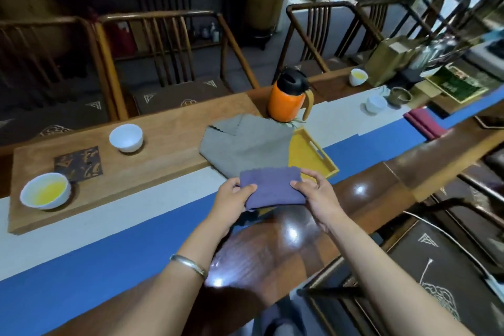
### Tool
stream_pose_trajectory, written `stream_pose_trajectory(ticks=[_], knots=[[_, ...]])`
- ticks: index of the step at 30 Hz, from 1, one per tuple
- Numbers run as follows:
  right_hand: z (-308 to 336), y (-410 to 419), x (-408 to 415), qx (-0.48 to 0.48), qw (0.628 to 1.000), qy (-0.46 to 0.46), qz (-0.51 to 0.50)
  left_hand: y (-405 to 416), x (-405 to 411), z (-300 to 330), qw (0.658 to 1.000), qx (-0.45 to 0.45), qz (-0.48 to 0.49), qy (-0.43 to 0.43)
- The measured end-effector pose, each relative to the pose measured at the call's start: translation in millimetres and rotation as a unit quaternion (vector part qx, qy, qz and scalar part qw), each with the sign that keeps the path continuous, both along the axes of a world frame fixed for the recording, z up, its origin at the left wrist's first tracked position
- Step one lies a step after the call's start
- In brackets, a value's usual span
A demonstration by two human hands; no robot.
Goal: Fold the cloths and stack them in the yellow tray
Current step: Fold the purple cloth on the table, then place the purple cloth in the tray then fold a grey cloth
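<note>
Purple cloth [272,188]: folded into a flat rectangle, it is being held up over the near edge of the tabletop [275,248], its long axis running left to right between the two hands.
Left hand [234,198]: it is pinching the cloth's left end, thumb lying on top and fingers curling underneath.
Right hand [313,191]: it is pinching the right end in the same way, thumb on top and fingers wrapping the far corner.
Yellow tray [313,155]: it is sitting just beyond the cloth and a little to the right, its long side angling away to the right; the cloth's far right corner is overlapping the tray's near edge in this view.
Nearer hand: the right hand is lying closer to the tray, so it is probably leading any forward carry.
Grey cloth [245,144]: it is lying unfolded, one corner turned over, draping across the tray's left part and hiding it.
Judgement: the purple cloth is looking ready to go down, but the grey cloth is covering much of the landing spot and may be needing to come off first.
Orange flask [286,98]: it is standing just behind the grey cloth.
</note>
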State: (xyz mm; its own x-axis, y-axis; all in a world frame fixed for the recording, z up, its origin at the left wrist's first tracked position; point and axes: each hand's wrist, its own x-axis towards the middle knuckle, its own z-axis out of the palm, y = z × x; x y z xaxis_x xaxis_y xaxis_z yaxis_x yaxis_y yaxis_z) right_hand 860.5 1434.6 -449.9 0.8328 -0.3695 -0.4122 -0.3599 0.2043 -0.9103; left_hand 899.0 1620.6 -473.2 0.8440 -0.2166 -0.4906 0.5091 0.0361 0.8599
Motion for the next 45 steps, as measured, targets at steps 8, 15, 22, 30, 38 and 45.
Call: stream_pose_trajectory(ticks=[8,15,22,30,38,45], knots=[[-20.4,-131.4,98.2,-0.161,0.977,0.014,0.136,-131.3,73.8,-42.1,0.996,0.060,0.067,0.015],[-75.7,-186.4,162.8,-0.346,0.890,0.058,0.292,-189.4,112.7,-106.5,0.981,0.115,0.117,0.099],[-106.2,-185.9,188.8,-0.471,0.825,0.031,0.311,-197.0,138.6,-114.1,0.959,0.256,0.099,0.067],[-104.7,-181.4,215.0,-0.563,0.763,-0.024,0.317,-202.8,161.7,-107.9,0.927,0.371,0.057,0.014],[-117.7,-183.2,224.8,-0.581,0.751,-0.044,0.309,-202.4,166.1,-111.2,0.900,0.428,0.070,-0.041],[-116.1,-193.1,215.0,-0.520,0.792,-0.123,0.296,-184.9,158.7,-105.9,0.909,0.403,0.108,-0.007]])
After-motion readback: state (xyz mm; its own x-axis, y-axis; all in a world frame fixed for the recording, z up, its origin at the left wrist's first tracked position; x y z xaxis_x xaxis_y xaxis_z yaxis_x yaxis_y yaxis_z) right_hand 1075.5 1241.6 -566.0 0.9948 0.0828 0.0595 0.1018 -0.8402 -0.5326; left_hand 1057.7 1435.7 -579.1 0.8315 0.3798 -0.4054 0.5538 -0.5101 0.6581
